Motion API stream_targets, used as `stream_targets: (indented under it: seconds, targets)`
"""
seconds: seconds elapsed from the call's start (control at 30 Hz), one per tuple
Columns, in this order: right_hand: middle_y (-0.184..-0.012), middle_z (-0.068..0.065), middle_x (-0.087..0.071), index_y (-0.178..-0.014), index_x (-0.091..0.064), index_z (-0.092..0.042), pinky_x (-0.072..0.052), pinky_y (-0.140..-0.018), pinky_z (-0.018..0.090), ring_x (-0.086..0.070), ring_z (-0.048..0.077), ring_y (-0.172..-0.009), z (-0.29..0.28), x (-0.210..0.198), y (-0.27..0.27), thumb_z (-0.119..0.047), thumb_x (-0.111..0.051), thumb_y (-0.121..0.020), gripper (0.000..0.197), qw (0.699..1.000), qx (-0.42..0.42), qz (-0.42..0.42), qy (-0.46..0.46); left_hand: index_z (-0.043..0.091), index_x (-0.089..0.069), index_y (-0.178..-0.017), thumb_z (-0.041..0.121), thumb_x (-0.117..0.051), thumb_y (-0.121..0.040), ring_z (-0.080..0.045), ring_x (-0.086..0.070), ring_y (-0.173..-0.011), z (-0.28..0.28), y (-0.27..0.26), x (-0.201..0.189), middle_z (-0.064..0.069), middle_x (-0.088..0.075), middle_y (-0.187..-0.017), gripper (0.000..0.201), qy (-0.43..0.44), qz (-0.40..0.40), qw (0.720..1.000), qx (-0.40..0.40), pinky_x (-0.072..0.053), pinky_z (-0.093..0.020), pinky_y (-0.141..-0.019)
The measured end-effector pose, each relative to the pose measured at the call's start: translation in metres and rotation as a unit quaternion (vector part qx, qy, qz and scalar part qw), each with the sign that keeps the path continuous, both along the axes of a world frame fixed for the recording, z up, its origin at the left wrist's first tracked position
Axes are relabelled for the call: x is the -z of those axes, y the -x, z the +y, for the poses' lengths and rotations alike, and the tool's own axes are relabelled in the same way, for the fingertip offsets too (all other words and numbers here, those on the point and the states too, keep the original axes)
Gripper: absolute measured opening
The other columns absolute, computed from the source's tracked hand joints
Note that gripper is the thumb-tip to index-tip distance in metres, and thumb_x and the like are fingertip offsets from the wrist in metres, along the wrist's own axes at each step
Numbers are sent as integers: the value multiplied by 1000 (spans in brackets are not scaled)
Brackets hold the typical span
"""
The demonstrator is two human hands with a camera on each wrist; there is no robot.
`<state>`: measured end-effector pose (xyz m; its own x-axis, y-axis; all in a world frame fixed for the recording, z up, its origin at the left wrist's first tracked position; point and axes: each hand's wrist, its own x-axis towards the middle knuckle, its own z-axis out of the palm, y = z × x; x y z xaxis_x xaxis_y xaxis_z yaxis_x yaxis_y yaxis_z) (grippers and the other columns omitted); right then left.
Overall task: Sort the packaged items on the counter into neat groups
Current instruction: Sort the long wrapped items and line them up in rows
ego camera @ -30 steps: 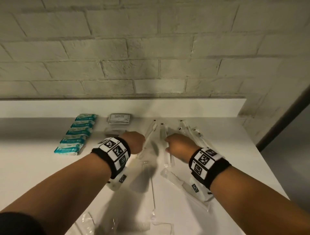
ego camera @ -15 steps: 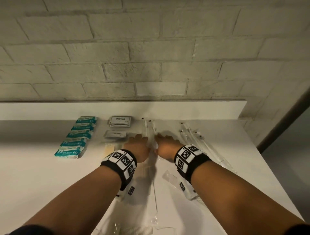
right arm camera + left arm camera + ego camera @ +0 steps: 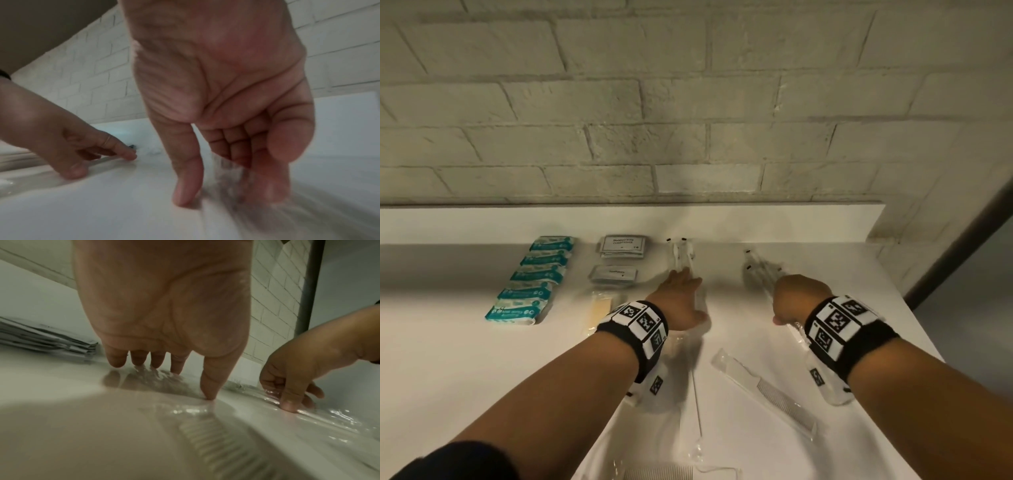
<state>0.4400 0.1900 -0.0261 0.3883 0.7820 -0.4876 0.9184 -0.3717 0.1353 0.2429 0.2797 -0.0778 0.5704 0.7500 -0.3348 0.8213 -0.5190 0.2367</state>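
Two bunches of clear long packets with black tips lie near the counter's back edge. My left hand (image 3: 685,279) rests flat, fingers straight, on the near end of the middle bunch (image 3: 680,255); the left wrist view shows those fingertips (image 3: 139,361) pressing the crinkled wrap (image 3: 158,381). My right hand (image 3: 791,296) is arched over the right bunch (image 3: 758,270). In the right wrist view its thumb and curled fingers straddle the blurred packets (image 3: 246,211). A clear packet with a comb (image 3: 767,394) lies between my forearms.
At the back left stand a row of teal packets (image 3: 527,284), a stack of shampoo sachets (image 3: 623,245), a grey sachet (image 3: 613,274) and a yellowish packet (image 3: 599,308). More clear packets and a second comb (image 3: 657,472) lie at the near edge. The brick wall backs the white counter (image 3: 448,359).
Both hands pushed the middle bunch back towards the wall. My right hand has since left it and moved right onto the other bunch; my left hand stays on the middle one.
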Motion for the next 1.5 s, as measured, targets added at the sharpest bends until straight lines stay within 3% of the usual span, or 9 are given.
stream_targets:
  seconds: [0.17, 0.27, 0.43, 0.53, 0.83, 1.03, 1.13, 1.33, 1.5]
  targets:
    - [-96, 10, -63, -100, -62, -3, -46, -69, 26, -60, 25, -83, 18, -2, 6, -8, -55, -82, 19, 990, 33, 106, -83, 15, -26, -148, 50, -53, -86, -29, -12, -146, 1, 4, 3, -11, -19, -157, 77, -15, -17, 1000, 18, -21, -44, -117]
    - [-115, 14, -62, -123, -52, -6, -49, -78, 32, -61, 30, -101, 25, -1, 14, -17, -57, -86, 39, 966, 49, 162, -193, 17, -32, -145, 51, -52, -80, -34, -17, -144, 0, 7, 2, -12, -24, -154, 76, -5, -20, 999, 30, -25, -47, -115]
    - [-137, 11, -38, -134, -48, -23, -43, -101, 35, -50, 29, -119, 19, 7, 32, -46, -63, -84, 57, 970, -20, 205, -129, 19, -37, -141, 50, -53, -79, -36, -20, -142, -2, 8, 2, -11, -30, -150, 71, -9, -26, 999, 41, -25, -47, -114]
    - [-132, 12, -51, -127, -56, -15, -42, -94, 32, -52, 29, -117, 23, 7, 35, -35, -53, -93, 40, 966, -41, 187, -172, 16, -30, -147, 44, -57, -85, -33, -14, -145, -4, 8, 0, -11, -23, -155, 73, -16, -26, 999, 38, -19, -45, -117]
    - [-121, 11, -62, -126, -53, -6, -48, -84, 33, -60, 28, -108, 38, 26, 58, -48, -60, -86, 59, 958, 3, 223, -179, 14, -36, -142, 45, -54, -75, -34, -15, -143, -13, 7, -13, -12, -26, -151, 76, 28, -32, 999, 30, -22, -45, -115]
    - [-123, 20, -60, -123, -50, 2, -45, -81, 30, -59, 34, -112, 55, 34, 57, -8, -51, -89, 35, 957, 65, 198, -200, 10, -37, -141, 36, -60, -86, -32, -23, -139, -13, 7, -11, -14, -30, -148, 65, 0, -37, 999, 24, -27, -41, -112]
    - [-126, 20, -56, -132, -39, 1, -46, -84, 32, -57, 36, -115, 56, 36, 43, -5, -60, -82, 55, 950, 119, 198, -210, 16, -29, -146, 37, -60, -87, -31, -11, -146, -14, 7, -13, -10, -17, -158, 70, 10, -37, 999, 22, -17, -40, -116]
    - [-127, 2, -55, -126, -56, -26, -37, -95, 45, -48, 29, -118, 45, 29, 43, -17, -46, -90, 38, 965, -162, 6, -207, 17, -23, -149, 35, -59, -86, -34, -4, -148, -11, 7, -10, -10, -10, -160, 75, 20, -31, 999, 22, -14, -47, -119]
    - [-119, 5, -60, -119, -59, -17, -35, -96, 46, -45, 28, -120, 49, 26, 65, -9, -40, -91, 35, 978, -148, 38, -139, 25, -3, -152, 49, -52, -74, -35, -13, -145, -10, 2, -4, -8, -19, -158, 95, 17, -38, 999, 27, -19, -53, -116]
